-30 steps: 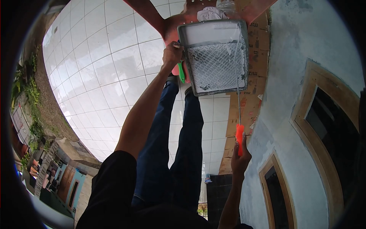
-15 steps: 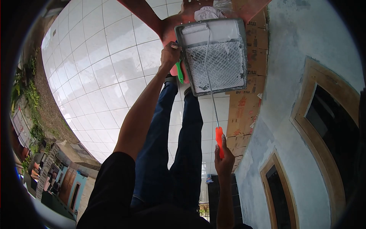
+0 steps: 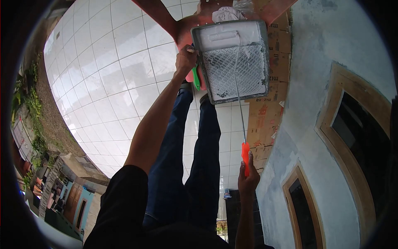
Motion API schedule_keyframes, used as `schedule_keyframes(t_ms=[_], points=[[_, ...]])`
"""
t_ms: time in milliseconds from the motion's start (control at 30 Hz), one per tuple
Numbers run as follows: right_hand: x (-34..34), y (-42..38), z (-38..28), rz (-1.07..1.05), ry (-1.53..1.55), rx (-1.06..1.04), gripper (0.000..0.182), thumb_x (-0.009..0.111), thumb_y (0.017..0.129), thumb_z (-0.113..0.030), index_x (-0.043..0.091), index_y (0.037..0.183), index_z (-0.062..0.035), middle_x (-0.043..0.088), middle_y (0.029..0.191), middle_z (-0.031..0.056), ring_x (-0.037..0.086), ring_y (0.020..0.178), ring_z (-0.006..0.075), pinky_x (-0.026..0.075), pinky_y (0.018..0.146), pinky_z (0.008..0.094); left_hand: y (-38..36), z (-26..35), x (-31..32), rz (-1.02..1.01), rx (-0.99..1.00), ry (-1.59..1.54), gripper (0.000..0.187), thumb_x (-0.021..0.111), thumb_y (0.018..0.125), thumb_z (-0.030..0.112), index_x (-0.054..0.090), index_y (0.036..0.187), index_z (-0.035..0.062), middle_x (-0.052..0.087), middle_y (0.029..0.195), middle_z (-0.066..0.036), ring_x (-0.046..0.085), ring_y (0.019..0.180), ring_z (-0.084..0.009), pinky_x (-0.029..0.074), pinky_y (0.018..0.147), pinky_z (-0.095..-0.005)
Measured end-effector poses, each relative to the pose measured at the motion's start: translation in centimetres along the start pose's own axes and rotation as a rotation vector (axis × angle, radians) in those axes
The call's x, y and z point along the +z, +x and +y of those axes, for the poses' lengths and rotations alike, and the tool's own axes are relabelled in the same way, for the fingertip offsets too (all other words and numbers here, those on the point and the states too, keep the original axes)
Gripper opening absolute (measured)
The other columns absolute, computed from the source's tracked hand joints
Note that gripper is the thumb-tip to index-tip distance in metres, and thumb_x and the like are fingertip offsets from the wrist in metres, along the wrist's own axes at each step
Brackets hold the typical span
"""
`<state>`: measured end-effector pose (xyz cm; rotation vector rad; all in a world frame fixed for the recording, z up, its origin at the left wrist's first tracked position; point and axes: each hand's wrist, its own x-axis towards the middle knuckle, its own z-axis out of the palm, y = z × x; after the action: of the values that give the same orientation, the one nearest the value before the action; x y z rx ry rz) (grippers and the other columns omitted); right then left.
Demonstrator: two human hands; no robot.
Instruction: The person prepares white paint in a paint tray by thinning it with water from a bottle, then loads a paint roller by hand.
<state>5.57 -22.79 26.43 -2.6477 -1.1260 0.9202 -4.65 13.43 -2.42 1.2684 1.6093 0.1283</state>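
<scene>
Roller (image 3: 224,35) in paint tray (image 3: 234,62), ahead of right grip (image 3: 248,176) closed around orange handle (image 3: 246,157), left grip (image 3: 186,61) pinching tray edge

Glossy white tiles (image 3: 124,62) cover the floor; the matt brown cardboard (image 3: 262,124) lies over some. The roller's handle (image 3: 246,154) looks like orange plastic, its rod (image 3: 241,112) like thin metal. Wood frames the window (image 3: 360,120).

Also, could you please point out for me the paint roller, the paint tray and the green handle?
Paint roller (image 3: 245,155): head view, on its orange grip.
Paint tray (image 3: 265,58): head view, on its right-side rim.
Green handle (image 3: 196,79): head view, about the middle of its length.
</scene>
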Motion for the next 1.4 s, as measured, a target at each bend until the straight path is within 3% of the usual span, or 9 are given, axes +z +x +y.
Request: schedule_keyframes(t_ms=[267,533,600,633,733,933,1000,1200,1400], points=[[2.1,0.7,-1.8,-0.024,0.161,-0.012,0.048,0.059,0.091,-0.012,0.044,0.136,-0.0041,0.066,0.104,0.0193,0.069,0.084,0.03,0.054,0.068,0.0359,0.1,-0.2,0.3,0.008,0.003,0.003,0.029,0.064,0.082,0.028,0.062,0.105,0.0106,0.069,0.074,-0.012,0.066,0.056,-0.0244,0.053,0.059,-0.0379],[-0.2,-1.5,-0.5,-0.147,0.062,0.107,0.045,0.057,0.093,-0.014,0.046,0.136,-0.0055,0.066,0.106,0.0179,0.069,0.079,0.028,0.054,0.068,0.0352,0.3,-0.3,0.1,-0.012,-0.009,0.0,0.03,0.064,0.082,0.027,0.061,0.106,0.0095,0.069,0.073,-0.011,0.066,0.054,-0.0227,0.052,0.058,-0.0372],[-1.4,-1.5,-0.1,-0.155,0.134,0.195,0.041,0.056,0.092,-0.011,0.049,0.13,0.0012,0.061,0.118,0.0198,0.062,0.107,0.0339,0.05,0.088,0.0386,0.3,-0.3,0.0,-0.01,-0.014,-0.008,0.03,0.064,0.082,0.027,0.061,0.105,0.0096,0.069,0.072,-0.011,0.066,0.054,-0.0225,0.052,0.058,-0.0371],[-1.7,-1.7,0.5,-0.141,0.162,0.194,0.04,0.055,0.093,-0.011,0.049,0.13,0.0012,0.06,0.12,0.0195,0.061,0.108,0.0337,0.049,0.09,0.0387,0.2,-0.3,0.1,-0.011,-0.022,-0.018,0.029,0.064,0.082,0.027,0.061,0.105,0.0097,0.068,0.072,-0.011,0.066,0.054,-0.0224,0.052,0.058,-0.037],[-2.1,-1.4,2.4,-0.018,0.106,0.074,0.04,0.057,0.092,-0.012,0.05,0.13,-0.0005,0.063,0.115,0.0188,0.065,0.1,0.0318,0.053,0.082,0.0379,0.3,-0.4,0.1,-0.011,-0.022,-0.011,0.028,0.064,0.082,0.027,0.062,0.104,0.0099,0.068,0.072,-0.011,0.066,0.055,-0.0221,0.052,0.059,-0.0371],[-2.9,2.5,2.8,-0.047,0.14,0.209,0.04,0.057,0.092,-0.011,0.05,0.13,0.0001,0.061,0.119,0.0189,0.062,0.107,0.032,0.05,0.089,0.0381,0.1,-0.2,0.1,0.011,-0.008,-0.02,0.028,0.063,0.082,0.028,0.062,0.104,0.01,0.068,0.073,-0.011,0.066,0.055,-0.0234,0.052,0.058,-0.0378],[-2.3,3.3,3.1,0.021,0.092,0.053,0.041,0.058,0.091,-0.012,0.05,0.13,-0.0012,0.062,0.119,0.0175,0.062,0.107,0.0315,0.051,0.088,0.038,0.1,-0.1,0.0,0.011,0.001,-0.019,0.028,0.063,0.082,0.028,0.062,0.103,0.0099,0.068,0.073,-0.011,0.066,0.055,-0.0238,0.052,0.058,-0.0378],[-1.0,2.8,2.0,-0.039,0.159,0.059,0.043,0.059,0.091,-0.013,0.05,0.131,-0.0028,0.062,0.119,0.0159,0.063,0.105,0.0316,0.051,0.086,0.0379,0.0,-0.3,0.1,0.004,0.001,-0.016,0.027,0.063,0.082,0.028,0.062,0.102,0.0101,0.068,0.073,-0.012,0.066,0.056,-0.0247,0.052,0.057,-0.0381],[-0.8,-0.5,1.9,-0.08,0.084,0.066,0.044,0.06,0.09,-0.012,0.05,0.132,-0.0039,0.065,0.111,0.0179,0.068,0.089,0.0308,0.054,0.074,0.0371,0.3,-0.6,0.2,0.017,0.015,0.0,0.027,0.064,0.082,0.029,0.062,0.102,0.01,0.068,0.074,-0.013,0.066,0.056,-0.026,0.052,0.058,-0.04]])
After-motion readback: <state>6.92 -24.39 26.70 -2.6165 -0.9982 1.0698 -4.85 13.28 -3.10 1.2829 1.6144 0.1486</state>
